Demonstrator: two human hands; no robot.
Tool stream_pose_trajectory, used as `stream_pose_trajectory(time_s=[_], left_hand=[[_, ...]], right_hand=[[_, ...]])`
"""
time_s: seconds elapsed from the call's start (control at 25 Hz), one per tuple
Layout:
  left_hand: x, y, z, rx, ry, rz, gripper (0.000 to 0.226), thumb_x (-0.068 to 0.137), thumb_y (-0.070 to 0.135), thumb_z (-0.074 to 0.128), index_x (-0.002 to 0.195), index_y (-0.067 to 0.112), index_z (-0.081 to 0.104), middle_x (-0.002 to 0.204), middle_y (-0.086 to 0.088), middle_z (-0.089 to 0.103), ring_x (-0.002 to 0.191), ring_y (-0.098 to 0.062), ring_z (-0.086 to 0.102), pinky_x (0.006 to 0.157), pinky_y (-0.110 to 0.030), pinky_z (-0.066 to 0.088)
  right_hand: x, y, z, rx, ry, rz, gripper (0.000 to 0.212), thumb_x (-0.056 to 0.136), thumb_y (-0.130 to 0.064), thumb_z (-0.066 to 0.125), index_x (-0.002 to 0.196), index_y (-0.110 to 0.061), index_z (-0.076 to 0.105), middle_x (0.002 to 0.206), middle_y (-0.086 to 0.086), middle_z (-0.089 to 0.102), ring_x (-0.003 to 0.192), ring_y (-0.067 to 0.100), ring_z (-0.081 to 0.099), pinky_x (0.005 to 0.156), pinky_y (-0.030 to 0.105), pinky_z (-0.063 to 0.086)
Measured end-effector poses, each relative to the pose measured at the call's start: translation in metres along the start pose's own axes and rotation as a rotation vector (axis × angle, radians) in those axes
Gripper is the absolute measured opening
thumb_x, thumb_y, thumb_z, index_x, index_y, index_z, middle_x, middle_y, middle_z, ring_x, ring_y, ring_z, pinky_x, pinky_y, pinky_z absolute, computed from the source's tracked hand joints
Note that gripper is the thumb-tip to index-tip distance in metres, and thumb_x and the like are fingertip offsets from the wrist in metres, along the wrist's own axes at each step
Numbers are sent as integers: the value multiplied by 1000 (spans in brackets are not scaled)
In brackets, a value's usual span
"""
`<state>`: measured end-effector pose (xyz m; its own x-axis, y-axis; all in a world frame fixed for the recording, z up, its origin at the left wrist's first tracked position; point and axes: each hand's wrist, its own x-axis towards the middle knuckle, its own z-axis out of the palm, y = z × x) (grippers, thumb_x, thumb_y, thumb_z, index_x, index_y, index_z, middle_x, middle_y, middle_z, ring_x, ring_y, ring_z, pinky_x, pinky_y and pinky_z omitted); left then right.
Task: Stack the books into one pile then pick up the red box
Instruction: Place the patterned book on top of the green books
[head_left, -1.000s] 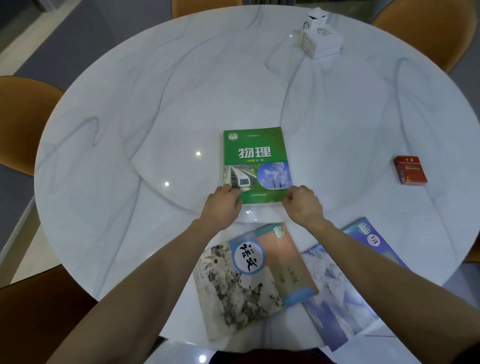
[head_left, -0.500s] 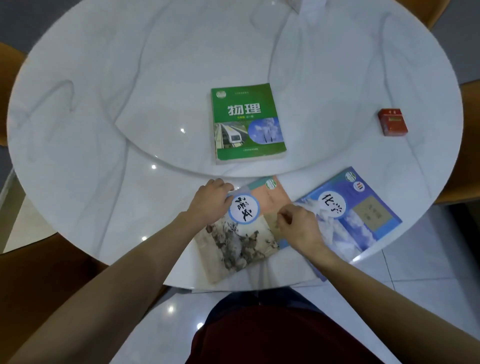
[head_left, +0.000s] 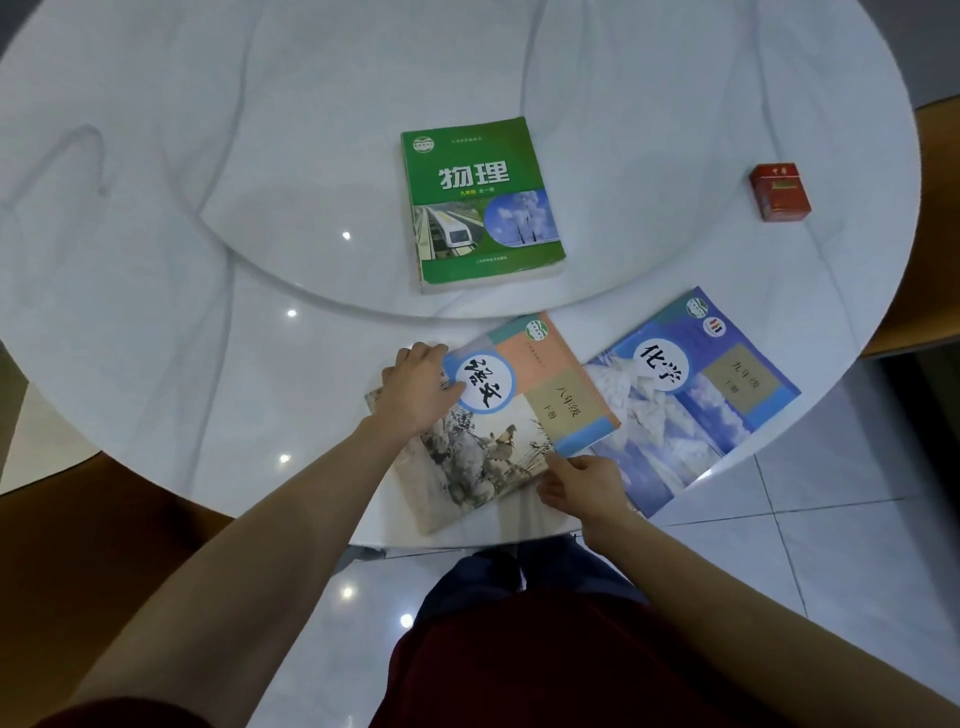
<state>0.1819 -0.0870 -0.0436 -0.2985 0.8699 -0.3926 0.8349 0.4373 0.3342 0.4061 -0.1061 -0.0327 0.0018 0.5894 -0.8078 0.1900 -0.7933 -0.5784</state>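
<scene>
A green book lies flat on the raised round centre of the white marble table. Nearer me, a beige and orange book lies at the table's front edge, its right side overlapping a blue book. My left hand grips the beige book's left upper corner. My right hand holds its lower right edge with the fingertips. A small red box stands far right on the table, away from both hands.
Orange-brown chairs sit at the right edge and lower left. White tiled floor shows below the table rim. My dark red clothing fills the bottom middle.
Both hands left the green book and drew back to the beige book. The left hand now holds its left corner and the right hand slid to its lower right edge. The camera tilted down.
</scene>
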Motion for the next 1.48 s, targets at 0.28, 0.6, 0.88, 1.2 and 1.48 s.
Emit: stream_pose_trajectory(time_s=[0.28,0.6,0.88,1.2,1.48], left_hand=[[20,4,-17,-198,-93,7,31,87,22,63,111,4,60,115,-21,53,97,-34,56,72,-34,45],[2,-11,-30,-486,-300,3,7,94,23,52,98,18,49,109,-12,63,71,-23,50,62,-30,39],[-13,-14,-43,-670,-348,21,7,91,27,58,86,32,58,79,5,70,67,-16,50,62,-28,40],[-11,-6,-65,-871,-224,-11,4,92,18,58,95,17,60,89,-9,72,83,-20,63,79,-35,45],[6,11,-83,-1043,-11,-126,8,92,17,58,98,12,58,105,-19,68,95,-26,59,87,-38,45]], right_hand=[[2,6,16,47,170,79,16,88,-8,60,76,2,57,81,18,58,74,29,59,81,44,58],[-2,8,27,107,190,158,16,81,-3,58,90,9,54,90,23,58,88,40,59,66,34,43],[-13,9,16,353,114,283,11,83,4,63,73,8,59,81,19,60,56,24,54,40,22,48],[-18,-32,0,363,-87,107,6,92,-4,55,97,-6,51,93,13,63,75,22,62,63,33,50],[-10,-104,-12,388,-213,-82,14,89,6,54,86,-7,60,66,2,72,52,10,66,48,22,52]])
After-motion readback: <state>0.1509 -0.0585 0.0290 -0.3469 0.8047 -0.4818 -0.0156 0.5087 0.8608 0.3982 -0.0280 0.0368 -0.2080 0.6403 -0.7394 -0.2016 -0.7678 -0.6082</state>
